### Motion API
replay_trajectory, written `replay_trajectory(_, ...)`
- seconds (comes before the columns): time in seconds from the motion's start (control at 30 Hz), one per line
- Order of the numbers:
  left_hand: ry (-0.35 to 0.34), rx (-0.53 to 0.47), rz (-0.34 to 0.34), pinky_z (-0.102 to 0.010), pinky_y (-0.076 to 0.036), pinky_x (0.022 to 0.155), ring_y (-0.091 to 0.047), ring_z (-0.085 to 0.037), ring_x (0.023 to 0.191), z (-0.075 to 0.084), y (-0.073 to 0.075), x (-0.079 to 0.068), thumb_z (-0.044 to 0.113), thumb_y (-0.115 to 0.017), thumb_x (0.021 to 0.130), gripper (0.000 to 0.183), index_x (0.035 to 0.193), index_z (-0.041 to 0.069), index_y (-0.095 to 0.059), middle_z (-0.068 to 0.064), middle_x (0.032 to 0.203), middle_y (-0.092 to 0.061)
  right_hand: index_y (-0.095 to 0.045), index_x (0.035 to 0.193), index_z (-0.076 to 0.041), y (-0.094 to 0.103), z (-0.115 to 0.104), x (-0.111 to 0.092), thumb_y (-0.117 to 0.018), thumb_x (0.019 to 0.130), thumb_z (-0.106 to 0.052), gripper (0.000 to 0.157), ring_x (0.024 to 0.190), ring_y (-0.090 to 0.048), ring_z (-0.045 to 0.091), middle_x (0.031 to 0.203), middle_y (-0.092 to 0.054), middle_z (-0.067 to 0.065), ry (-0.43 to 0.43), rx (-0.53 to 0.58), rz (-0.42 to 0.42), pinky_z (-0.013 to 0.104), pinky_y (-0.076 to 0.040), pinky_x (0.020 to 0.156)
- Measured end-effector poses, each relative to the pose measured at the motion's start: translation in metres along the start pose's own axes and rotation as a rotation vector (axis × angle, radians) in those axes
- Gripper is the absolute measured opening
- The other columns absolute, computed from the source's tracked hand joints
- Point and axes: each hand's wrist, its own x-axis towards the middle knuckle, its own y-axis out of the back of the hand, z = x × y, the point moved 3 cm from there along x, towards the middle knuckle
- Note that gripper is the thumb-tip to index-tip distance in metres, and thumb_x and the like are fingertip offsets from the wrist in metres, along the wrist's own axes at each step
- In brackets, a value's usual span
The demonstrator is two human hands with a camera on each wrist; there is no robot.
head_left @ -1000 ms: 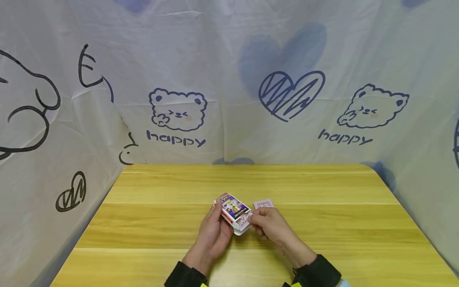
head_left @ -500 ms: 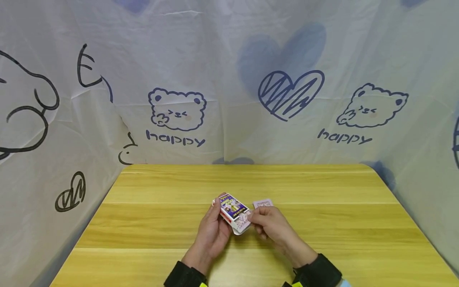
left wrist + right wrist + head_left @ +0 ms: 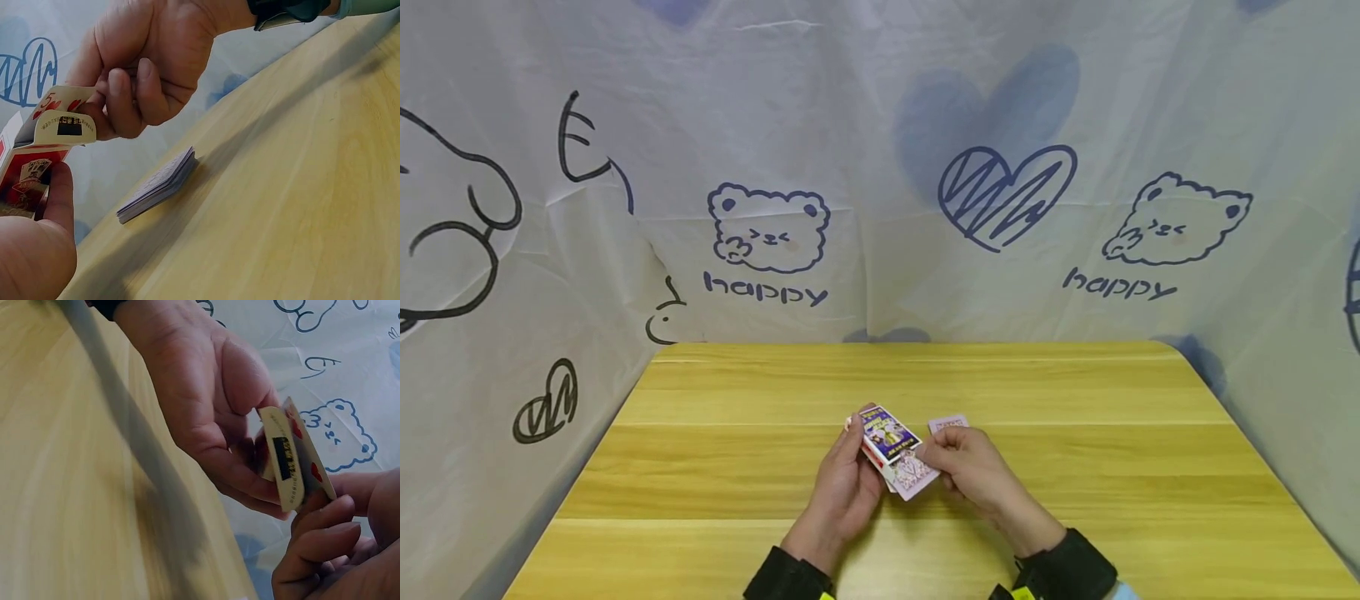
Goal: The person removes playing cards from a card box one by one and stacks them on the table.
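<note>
My left hand (image 3: 848, 485) grips a playing card box (image 3: 889, 435) with a purple and yellow front, tilted above the table. From its open end, facing me and to the right, sticks out a playing card (image 3: 913, 475) with a patterned pink back. My right hand (image 3: 976, 473) pinches that card at its edge. Red hearts and a 5 show on the card's face in the left wrist view, beside the box's cream flap (image 3: 65, 128). How many cards are in the pinch or inside the box is hidden. Behind my right hand lies a stack of cards (image 3: 156, 190) on the table.
The wooden table (image 3: 715, 467) spreads out on both sides of my hands. A white cloth (image 3: 880, 125) with drawn bears and hearts hangs behind its far edge and along the sides.
The patterned card has slid farther out of the box, toward me and to the right, with my right hand still pinching it. My left hand and the box have hardly moved.
</note>
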Motion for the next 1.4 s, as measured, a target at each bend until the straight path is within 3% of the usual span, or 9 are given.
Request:
replay_trajectory(0.6,-0.023,-0.009,0.018,-0.032,-0.033,0.114,-0.031,-0.021,0.138,0.005,0.002,0.001,0.047,-0.042,0.101,0.062,0.151,0.013,-0.026,-0.011,0.158,-0.023,-0.068,0.09,0.005,0.007,0.002,-0.001,-0.071,0.085,-0.013,0.019,0.048,-0.04,0.007,0.066,-0.061,0.001,-0.022,-0.091,-0.142,0.018,-0.03,0.04)
replay_trajectory(0.77,-0.032,-0.004,0.028,-0.03,-0.035,0.112,-0.03,-0.021,0.138,0.005,0.002,0.002,0.048,-0.042,0.101,0.064,0.151,0.012,-0.026,-0.011,0.158,-0.021,-0.068,0.089,0.005,0.009,-0.002,-0.002,-0.069,0.086,-0.011,0.016,0.049,-0.041,0.008,0.066,-0.061,0.002,0.026,-0.13,-0.173,0.018,-0.031,0.041)
replay_trajectory(1.0,-0.087,-0.04,0.098,-0.024,-0.036,0.109,-0.029,-0.017,0.138,0.008,0.006,0.005,0.048,-0.041,0.101,0.066,0.15,0.008,-0.025,-0.01,0.158,-0.022,-0.065,0.088,0.007,0.02,-0.015,-0.004,-0.067,0.09,-0.014,0.021,0.045,-0.036,0.008,0.063,-0.057,0.001,0.063,-0.122,-0.205,0.019,-0.028,0.041)
replay_trajectory(1.1,-0.107,-0.066,0.149,-0.024,-0.042,0.104,-0.034,-0.016,0.135,0.01,0.008,0.007,0.049,-0.041,0.101,0.067,0.15,0.007,-0.026,-0.012,0.156,-0.024,-0.064,0.093,0.008,0.029,-0.018,-0.002,-0.064,0.092,-0.014,0.022,0.046,-0.036,0.009,0.065,-0.058,0.002,0.085,-0.117,-0.142,0.02,-0.027,0.042)
replay_trajectory(1.2,-0.101,-0.068,0.192,-0.026,-0.046,0.1,-0.041,-0.016,0.129,0.011,0.01,0.008,0.053,-0.04,0.1,0.069,0.15,0.007,-0.025,-0.012,0.151,-0.03,-0.066,0.095,0.007,0.04,-0.019,0.001,-0.063,0.093,-0.014,0.021,0.048,-0.038,0.01,0.063,-0.054,0.002,0.092,-0.173,-0.004,0.021,-0.029,0.042)
replay_trajectory(1.4,-0.067,-0.066,0.22,-0.027,-0.053,0.089,-0.054,-0.015,0.112,0.012,0.012,0.008,0.059,-0.038,0.098,0.073,0.149,0.008,-0.025,-0.007,0.131,-0.046,-0.07,0.09,-0.002,0.06,-0.013,0.01,-0.062,0.092,-0.015,0.015,0.056,-0.046,0.015,0.07,-0.06,0.006,0.063,-0.407,0.23,0.026,-0.037,0.046)
